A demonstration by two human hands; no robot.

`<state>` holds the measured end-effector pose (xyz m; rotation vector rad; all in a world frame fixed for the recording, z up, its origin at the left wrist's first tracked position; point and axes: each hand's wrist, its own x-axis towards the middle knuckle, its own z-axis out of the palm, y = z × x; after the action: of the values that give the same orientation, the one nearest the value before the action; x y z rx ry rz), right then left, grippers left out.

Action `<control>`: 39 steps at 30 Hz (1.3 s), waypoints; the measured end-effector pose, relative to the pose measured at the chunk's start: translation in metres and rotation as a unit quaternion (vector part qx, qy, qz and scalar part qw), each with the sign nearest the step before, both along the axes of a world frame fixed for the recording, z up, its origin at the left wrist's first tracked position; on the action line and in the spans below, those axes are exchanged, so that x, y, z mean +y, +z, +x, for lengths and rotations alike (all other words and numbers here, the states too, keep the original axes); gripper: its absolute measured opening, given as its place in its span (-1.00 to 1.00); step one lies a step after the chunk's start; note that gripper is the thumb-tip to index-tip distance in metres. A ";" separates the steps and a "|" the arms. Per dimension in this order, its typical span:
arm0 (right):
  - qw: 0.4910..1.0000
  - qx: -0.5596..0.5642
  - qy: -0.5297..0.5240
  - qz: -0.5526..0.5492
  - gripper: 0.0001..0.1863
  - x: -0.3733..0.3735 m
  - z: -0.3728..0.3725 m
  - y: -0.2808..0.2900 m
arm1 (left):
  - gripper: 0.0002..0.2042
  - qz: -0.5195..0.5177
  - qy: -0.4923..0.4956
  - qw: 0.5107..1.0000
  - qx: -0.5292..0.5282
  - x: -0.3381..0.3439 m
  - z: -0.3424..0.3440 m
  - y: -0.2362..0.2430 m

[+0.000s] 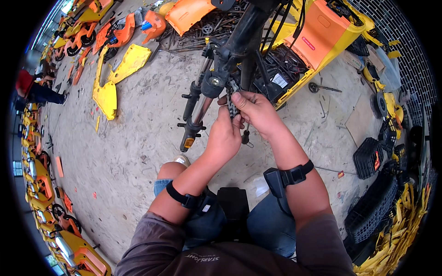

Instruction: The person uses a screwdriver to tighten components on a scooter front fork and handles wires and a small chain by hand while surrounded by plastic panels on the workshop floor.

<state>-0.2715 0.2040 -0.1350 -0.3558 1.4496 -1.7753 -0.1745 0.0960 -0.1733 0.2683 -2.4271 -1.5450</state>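
Observation:
A dark metal chain (233,95) hangs beside a black front fork (195,115) with bare steel tubes and a dark upright tube above it. My right hand (253,112) is closed on the chain, thumb pressed against its upper part. My left hand (227,130) grips the lower part of the chain just below, its fingertips close to my right hand. Behind my hands a thin dark tool or cable end (246,137) hangs down, partly hidden, so I cannot make out what it is.
A yellow-orange body shell (317,32) holds dark parts at upper right. Yellow panels (107,99) lie left on the concrete floor (106,170). A person (32,85) stands at far left near rows of scooters (41,179). Black baskets (366,158) and scrap line the right; metal parts are piled behind.

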 end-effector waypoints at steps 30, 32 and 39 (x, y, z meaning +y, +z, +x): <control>0.996 0.010 -0.033 -0.082 -0.55 -0.023 -0.010 -0.053 | -0.41 -0.150 0.068 0.985 -0.055 -0.012 -0.008 -0.026; 0.995 0.015 -0.038 -0.087 -0.53 -0.024 -0.014 -0.053 | -0.42 -0.162 0.073 0.982 -0.063 -0.015 -0.013 -0.029; 0.993 0.021 -0.014 -0.111 -0.53 -0.030 -0.025 -0.062 | -0.52 -0.096 0.076 0.990 0.065 -0.022 -0.023 -0.037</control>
<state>-0.2969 0.1740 -0.1967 -0.4921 1.2934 -1.9691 -0.1972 0.0743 -0.2101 0.2986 -2.3704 -1.2176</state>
